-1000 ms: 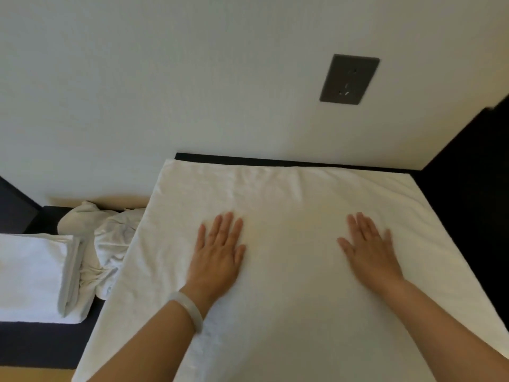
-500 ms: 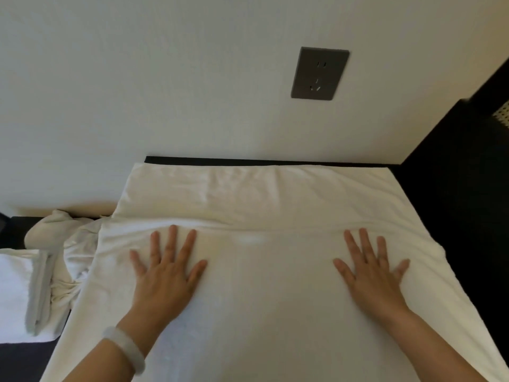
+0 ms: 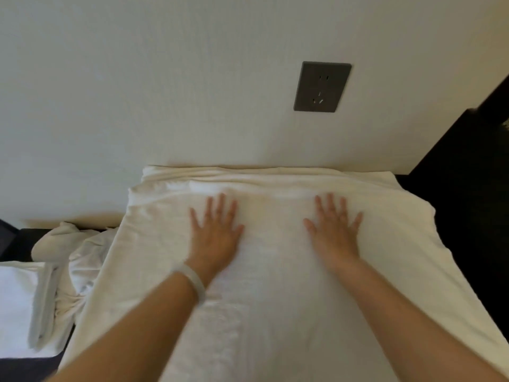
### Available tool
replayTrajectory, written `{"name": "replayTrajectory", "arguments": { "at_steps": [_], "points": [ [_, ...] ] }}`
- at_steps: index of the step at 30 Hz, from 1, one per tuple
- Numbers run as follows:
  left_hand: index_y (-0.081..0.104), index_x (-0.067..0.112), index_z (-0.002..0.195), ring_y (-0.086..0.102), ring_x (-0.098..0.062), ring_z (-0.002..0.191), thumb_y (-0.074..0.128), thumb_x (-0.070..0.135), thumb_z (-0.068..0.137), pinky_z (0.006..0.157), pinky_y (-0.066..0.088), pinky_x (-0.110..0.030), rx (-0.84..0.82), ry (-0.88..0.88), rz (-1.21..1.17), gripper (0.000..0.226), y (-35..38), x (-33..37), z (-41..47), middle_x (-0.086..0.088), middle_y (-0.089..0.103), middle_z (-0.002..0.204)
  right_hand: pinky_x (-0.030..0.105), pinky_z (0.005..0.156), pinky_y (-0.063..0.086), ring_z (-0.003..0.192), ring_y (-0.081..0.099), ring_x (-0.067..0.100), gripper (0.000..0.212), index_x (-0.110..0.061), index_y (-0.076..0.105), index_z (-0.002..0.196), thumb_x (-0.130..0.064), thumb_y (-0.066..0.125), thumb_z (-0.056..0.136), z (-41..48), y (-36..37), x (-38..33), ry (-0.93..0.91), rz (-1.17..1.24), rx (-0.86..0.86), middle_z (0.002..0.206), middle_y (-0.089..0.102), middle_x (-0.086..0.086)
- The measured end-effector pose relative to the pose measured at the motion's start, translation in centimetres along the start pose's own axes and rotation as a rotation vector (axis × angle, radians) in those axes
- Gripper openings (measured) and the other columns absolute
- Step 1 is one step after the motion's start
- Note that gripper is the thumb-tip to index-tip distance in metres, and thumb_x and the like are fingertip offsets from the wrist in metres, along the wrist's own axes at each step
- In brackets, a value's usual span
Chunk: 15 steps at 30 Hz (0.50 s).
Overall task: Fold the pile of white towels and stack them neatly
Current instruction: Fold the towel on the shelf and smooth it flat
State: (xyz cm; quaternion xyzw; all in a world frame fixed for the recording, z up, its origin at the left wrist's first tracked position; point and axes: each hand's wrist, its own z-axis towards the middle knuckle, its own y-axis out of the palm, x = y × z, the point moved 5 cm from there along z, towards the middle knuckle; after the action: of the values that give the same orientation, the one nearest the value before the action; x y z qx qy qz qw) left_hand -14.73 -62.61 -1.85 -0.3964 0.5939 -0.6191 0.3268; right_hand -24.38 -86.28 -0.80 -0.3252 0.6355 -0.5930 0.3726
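Towel (image 3: 275, 312): lay spread flat on dark top (image 3: 468, 216), far edge bunched in ridges vs. wall (image 3: 165, 92).
L hand (image 3: 217, 232): palm down on towel, fingers straight & splayed, tips near the far ridges; pale bracelet (image 3: 192, 282) on wrist.
R hand (image 3: 334, 232): same, flat, fingers splayed, apart from L hand.
Pile (image 3: 82, 255): crumpled white towels, touching spread towel's left edge.
Stack (image 3: 19, 307): folded towels, frame's left, beside pile.
Socket (image 3: 322, 86): grey, on wall above towel.

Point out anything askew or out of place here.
The spread towel is bunched into ridges along its far edge at the wall, just beyond the left hand and right hand pressing it flat. A crumpled towel lies left, beside the folded stack. Nothing spilled or damaged.
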Motion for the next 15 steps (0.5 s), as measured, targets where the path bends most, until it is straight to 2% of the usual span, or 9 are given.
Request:
{"name": "replayTrajectory", "arguments": {
  "at_steps": [2,3,5,8,10,11,12,13,15],
  "points": [
    [0.052,0.016,0.142,0.045,-0.035,0.137,0.031,0.042,0.094,0.109,0.031,-0.065,0.005,0.164,-0.058,0.059,1.5,4.5,-4.1,-0.011,0.042,0.152,0.052,0.114,0.012,0.140,0.044,0.029,0.060,-0.013,0.052,0.143,-0.042,0.034,0.094,-4.5,1.4,-5.7,-0.290,0.037,0.077,0.150,0.048,0.010],
    [0.052,0.016,0.143,0.045,-0.033,0.137,0.032,0.040,0.093,0.110,0.028,-0.061,-0.017,0.223,-0.066,0.058,2.1,5.6,-5.9,-0.009,0.041,0.153,0.050,0.113,0.017,0.136,0.050,0.027,0.059,-0.012,0.057,0.138,-0.040,0.034,0.092,-6.7,2.6,-7.3,-0.394,0.058,0.032,0.145,0.054,0.009],
    [0.048,0.021,0.146,0.041,-0.029,0.140,0.032,0.040,0.095,0.109,0.021,-0.057,0.000,0.249,-0.041,0.057,2.4,4.9,-7.6,-0.006,0.039,0.154,0.044,0.114,0.017,0.136,0.049,0.024,0.057,-0.013,0.054,0.141,-0.038,0.034,0.094,-8.7,4.1,-6.4,-0.452,0.066,-0.059,0.147,0.052,0.007],
    [0.037,0.026,0.152,0.036,-0.025,0.144,0.024,0.045,0.097,0.114,0.015,-0.053,0.031,0.102,-0.022,0.059,2.2,-1.1,-7.9,-0.003,0.034,0.158,0.034,0.121,0.002,0.148,0.030,0.024,0.067,-0.013,0.036,0.153,-0.045,0.020,0.096,-7.8,3.4,1.2,-0.238,0.023,-0.008,0.160,0.032,0.007],
    [0.019,0.028,0.157,0.016,-0.022,0.151,0.006,0.053,0.093,0.118,0.002,-0.051,-0.007,-0.059,-0.052,0.069,1.7,-5.0,-8.3,0.001,0.015,0.164,0.037,0.123,-0.005,0.154,0.007,0.020,0.070,-0.015,0.015,0.159,-0.051,0.008,0.098,-7.1,2.4,5.8,-0.018,0.000,-0.046,0.166,0.010,0.005],
    [0.011,0.028,0.158,0.006,-0.022,0.152,-0.002,0.055,0.089,0.119,-0.003,-0.051,-0.015,-0.127,-0.086,0.075,1.7,-5.7,-8.3,0.001,0.007,0.165,0.041,0.123,-0.005,0.154,0.002,0.021,0.068,-0.014,0.010,0.159,-0.050,0.010,0.101,-7.0,1.9,6.5,0.071,-0.005,-0.076,0.167,0.005,0.006],
    [0.011,0.025,0.158,0.005,-0.025,0.153,-0.004,0.055,0.087,0.119,-0.003,-0.052,-0.028,-0.167,-0.113,0.078,1.5,-5.0,-8.5,-0.001,0.006,0.165,0.043,0.123,-0.003,0.154,0.005,0.023,0.067,-0.009,0.013,0.158,-0.048,0.015,0.103,-7.1,1.4,6.0,0.109,-0.006,-0.064,0.166,0.009,0.010],
    [0.021,0.018,0.157,0.015,-0.029,0.151,0.003,0.052,0.089,0.119,0.005,-0.056,-0.012,-0.148,-0.120,0.077,1.2,-3.3,-8.7,-0.005,0.015,0.164,0.044,0.122,0.003,0.152,0.018,0.028,0.066,-0.001,0.025,0.154,-0.043,0.021,0.103,-7.3,0.9,3.9,0.065,-0.004,0.002,0.163,0.022,0.016],
    [0.045,0.011,0.147,0.041,-0.035,0.139,0.025,0.039,0.094,0.113,0.022,-0.056,0.038,0.033,-0.100,0.063,1.2,2.0,-9.7,-0.011,0.040,0.153,0.046,0.113,0.018,0.134,0.050,0.037,0.062,0.007,0.054,0.135,-0.035,0.033,0.095,-8.4,1.2,-1.7,-0.132,0.050,0.106,0.142,0.053,0.023]
  ]
}}
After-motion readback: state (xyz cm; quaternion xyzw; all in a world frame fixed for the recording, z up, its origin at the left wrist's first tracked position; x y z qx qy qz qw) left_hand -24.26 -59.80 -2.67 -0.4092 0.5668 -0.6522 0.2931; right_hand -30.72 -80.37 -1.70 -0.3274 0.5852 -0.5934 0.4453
